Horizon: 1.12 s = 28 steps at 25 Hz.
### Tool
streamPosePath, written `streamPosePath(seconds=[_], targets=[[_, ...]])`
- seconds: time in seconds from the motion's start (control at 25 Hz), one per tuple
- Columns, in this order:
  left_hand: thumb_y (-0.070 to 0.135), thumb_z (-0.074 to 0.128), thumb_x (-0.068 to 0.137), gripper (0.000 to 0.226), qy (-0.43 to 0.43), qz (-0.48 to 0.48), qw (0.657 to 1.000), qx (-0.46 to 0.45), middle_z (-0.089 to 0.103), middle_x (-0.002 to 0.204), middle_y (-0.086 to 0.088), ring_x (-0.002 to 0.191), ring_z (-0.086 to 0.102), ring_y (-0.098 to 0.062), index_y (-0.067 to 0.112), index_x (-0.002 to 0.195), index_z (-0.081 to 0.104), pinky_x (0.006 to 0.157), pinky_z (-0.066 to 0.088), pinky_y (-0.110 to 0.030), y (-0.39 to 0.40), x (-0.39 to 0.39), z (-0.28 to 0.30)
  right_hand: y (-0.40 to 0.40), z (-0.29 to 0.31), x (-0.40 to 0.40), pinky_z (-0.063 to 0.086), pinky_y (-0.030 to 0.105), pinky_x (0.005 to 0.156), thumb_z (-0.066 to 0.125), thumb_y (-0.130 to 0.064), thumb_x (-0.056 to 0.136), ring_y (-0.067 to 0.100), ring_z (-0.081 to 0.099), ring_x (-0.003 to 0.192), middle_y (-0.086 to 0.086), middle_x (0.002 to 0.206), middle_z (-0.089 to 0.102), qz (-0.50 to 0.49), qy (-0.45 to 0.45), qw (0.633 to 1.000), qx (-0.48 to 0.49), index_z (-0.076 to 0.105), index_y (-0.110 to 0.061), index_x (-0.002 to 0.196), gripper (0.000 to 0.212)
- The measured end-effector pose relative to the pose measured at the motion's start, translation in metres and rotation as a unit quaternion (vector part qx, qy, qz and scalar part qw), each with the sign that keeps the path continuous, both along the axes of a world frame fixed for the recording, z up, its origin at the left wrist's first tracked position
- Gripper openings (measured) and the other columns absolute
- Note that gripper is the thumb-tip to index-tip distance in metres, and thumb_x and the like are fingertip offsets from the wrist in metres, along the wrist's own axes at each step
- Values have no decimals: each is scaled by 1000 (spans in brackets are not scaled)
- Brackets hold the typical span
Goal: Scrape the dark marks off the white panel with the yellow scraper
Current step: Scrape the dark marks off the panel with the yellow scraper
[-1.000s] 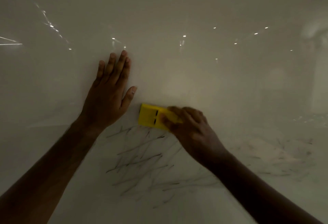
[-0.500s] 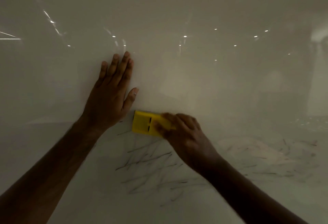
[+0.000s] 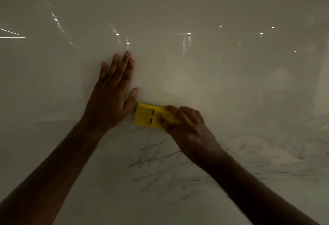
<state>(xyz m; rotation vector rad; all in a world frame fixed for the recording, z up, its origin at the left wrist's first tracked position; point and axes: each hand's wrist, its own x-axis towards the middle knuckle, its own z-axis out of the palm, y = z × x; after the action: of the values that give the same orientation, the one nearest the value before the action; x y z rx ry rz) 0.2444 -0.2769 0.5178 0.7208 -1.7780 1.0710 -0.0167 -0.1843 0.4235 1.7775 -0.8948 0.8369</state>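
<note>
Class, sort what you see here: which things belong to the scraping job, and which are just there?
Job: yellow scraper, right hand holding it, left hand flat on white panel, dark marks.
Just there: light reflections only.

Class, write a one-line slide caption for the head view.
Left hand flat on the white panel while the right hand works the yellow scraper above the dark marks.

yellow scraper (image 3: 148, 116): flat rectangular block, two dark slots, lying flat on panel, right end covered | white panel (image 3: 195, 2): glossy, fills the view | dark marks (image 3: 160, 164): thin crossing scratch lines below scraper, fainter smudged patch to the right
</note>
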Motion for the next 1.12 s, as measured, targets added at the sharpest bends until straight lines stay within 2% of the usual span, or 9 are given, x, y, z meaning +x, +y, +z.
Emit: streamPosePath(seconds=[0.08, 0.16, 0.28, 0.48, 0.72, 0.8, 0.96, 1.12], targets=[[45, 25, 113, 72, 4, 4, 1000, 6, 10, 180, -16, 167, 7, -37, 3, 170, 15, 136, 2, -51, 0, 6, -2, 6, -29, -2, 42, 49, 113, 50, -20, 111, 36, 51, 131, 14, 158, 47, -1, 63, 998, 30, 41, -22, 162, 51], [44, 26, 113, 72, 12, 3, 1000, 14, 10, 180, -16, 167, 7, -38, 2, 170, 15, 136, 3, -52, 0, 13, -6, 17, -44, -15, 43, 50, 115, 47, -19, 111, 36, 53, 132, 15, 159, 47, -14, 87, 995, 48, 42, -22, 162, 51], [42, 27, 113, 71, 16, -4, 1000, 18, 10, 180, -17, 167, 7, -39, 1, 169, 16, 136, 4, -53, 0, 19, -11, 19, -31, -17, 43, 49, 112, 52, -20, 109, 37, 53, 129, 15, 156, 51, -32, 52, 998, 25, 46, -23, 160, 51], [41, 21, 114, 68, 21, -13, 1000, 13, 12, 179, -17, 167, 8, -38, 1, 169, 17, 137, 2, -51, -2, 20, -13, -2, 1, 34, 41, 48, 110, 56, -18, 109, 36, 50, 129, 16, 157, 49, -15, -9, 1000, -7, 44, -21, 160, 53], [41, 21, 114, 68, 18, -17, 1000, 14, 12, 180, -17, 167, 7, -38, 1, 169, 17, 137, -1, -48, -4, 30, -17, 11, -49, 17, 42, 50, 114, 49, -18, 111, 38, 56, 132, 16, 158, 50, -9, 79, 996, 46, 43, -20, 161, 50], [41, 22, 114, 68, 20, -16, 1000, 16, 11, 180, -16, 167, 6, -38, 1, 170, 16, 137, -1, -48, -4, 31, -19, 12, -41, 6, 38, 48, 116, 50, -18, 110, 36, 54, 134, 14, 159, 49, -17, 76, 996, 39, 43, -23, 161, 52], [39, 23, 114, 68, 28, -19, 999, 19, 10, 180, -16, 167, 5, -38, 2, 170, 16, 137, 0, -50, -5, 29, -21, -1, -22, 25, 36, 45, 115, 56, -19, 109, 33, 50, 132, 9, 159, 48, -2, 8, 1000, 6, 44, -26, 160, 53], [41, 25, 113, 69, 33, -12, 999, 17, 10, 180, -16, 167, 6, -38, 3, 170, 15, 137, -2, -48, -5, 29, -24, 7, -69, 22, 37, 45, 118, 49, -19, 112, 33, 56, 134, 10, 159, 52, 11, 64, 996, 61, 46, -24, 160, 48]])
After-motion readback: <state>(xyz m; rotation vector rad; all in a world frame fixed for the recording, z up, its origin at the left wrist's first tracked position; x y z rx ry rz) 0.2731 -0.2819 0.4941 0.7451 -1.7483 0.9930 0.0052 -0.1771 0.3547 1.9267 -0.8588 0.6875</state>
